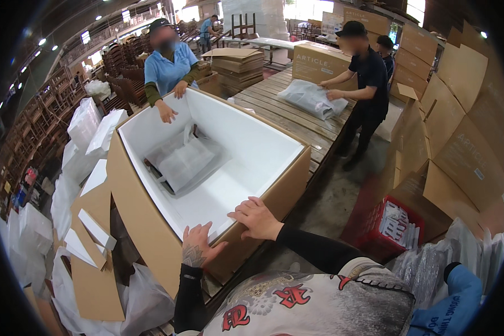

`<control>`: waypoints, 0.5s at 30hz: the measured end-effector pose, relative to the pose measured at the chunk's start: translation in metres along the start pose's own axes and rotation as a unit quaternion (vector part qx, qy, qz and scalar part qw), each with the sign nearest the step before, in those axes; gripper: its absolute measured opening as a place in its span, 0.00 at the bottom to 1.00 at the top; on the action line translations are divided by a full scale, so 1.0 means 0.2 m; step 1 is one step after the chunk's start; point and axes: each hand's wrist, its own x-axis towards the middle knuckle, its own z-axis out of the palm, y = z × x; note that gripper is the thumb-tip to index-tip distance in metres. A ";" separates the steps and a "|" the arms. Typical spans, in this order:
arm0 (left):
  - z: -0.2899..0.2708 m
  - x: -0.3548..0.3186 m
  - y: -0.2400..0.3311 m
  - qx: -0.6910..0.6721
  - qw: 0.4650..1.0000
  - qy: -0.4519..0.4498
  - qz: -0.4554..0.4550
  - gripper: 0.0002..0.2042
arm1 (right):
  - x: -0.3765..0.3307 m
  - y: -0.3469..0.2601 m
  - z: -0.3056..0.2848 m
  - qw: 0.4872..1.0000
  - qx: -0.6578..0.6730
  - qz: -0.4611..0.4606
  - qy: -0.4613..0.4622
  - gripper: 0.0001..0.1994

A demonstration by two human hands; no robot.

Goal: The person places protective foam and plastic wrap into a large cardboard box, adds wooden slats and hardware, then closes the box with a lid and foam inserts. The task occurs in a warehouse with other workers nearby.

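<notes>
A large brown cardboard carton [285, 187] stands open in front of me, its inside walls lined with white foam [263, 134]. In it lies a piece wrapped in translucent grey-white sheeting [193, 162]; dark brown ends poke out, and its kind is hidden by the wrap. My left hand [201, 245] is at the carton's near corner with its fingers spread. Just right of it, my right hand [256, 219] reaches over the near rim, fingers stretched out. Neither hand holds anything. Across the carton, a person in light blue [171, 70] has both hands by the far rim.
Beyond the carton runs a slatted wooden table [263, 89], where a person in dark clothes [369, 78] handles a wrapped bundle [312, 98]. Cardboard sheets and white foam pieces [98, 179] crowd the left. A red crate [395, 224] and leaning cartons [459, 134] stand at right.
</notes>
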 end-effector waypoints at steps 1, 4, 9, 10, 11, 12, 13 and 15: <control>0.00 0.00 0.00 0.000 1.000 -0.008 -0.009 0.41 | 0.00 0.00 0.00 1.000 0.000 -0.001 -0.001 0.41; 0.00 0.01 0.01 0.004 1.000 -0.006 -0.009 0.41 | 0.00 0.01 0.00 1.000 -0.003 -0.001 -0.004 0.40; 0.00 0.01 0.01 -0.005 1.000 -0.015 -0.014 0.42 | 0.00 0.02 0.00 1.000 0.007 -0.004 -0.005 0.41; 0.00 0.02 0.01 -0.001 1.000 -0.007 -0.013 0.42 | 0.00 0.02 0.00 1.000 0.000 -0.008 0.004 0.41; 0.00 0.01 0.01 0.002 1.000 0.000 -0.012 0.42 | 0.00 0.03 0.00 1.000 -0.003 -0.011 0.009 0.42; 0.00 0.01 0.01 0.016 1.000 0.004 -0.012 0.42 | -0.01 0.03 0.00 1.000 -0.007 -0.014 0.014 0.42; 0.01 0.01 0.02 0.006 1.000 0.007 -0.014 0.42 | -0.01 0.03 0.00 1.000 -0.005 -0.014 0.013 0.42; 0.01 0.01 0.02 0.006 1.000 0.008 -0.019 0.43 | -0.01 0.03 0.00 1.000 0.002 -0.014 0.016 0.43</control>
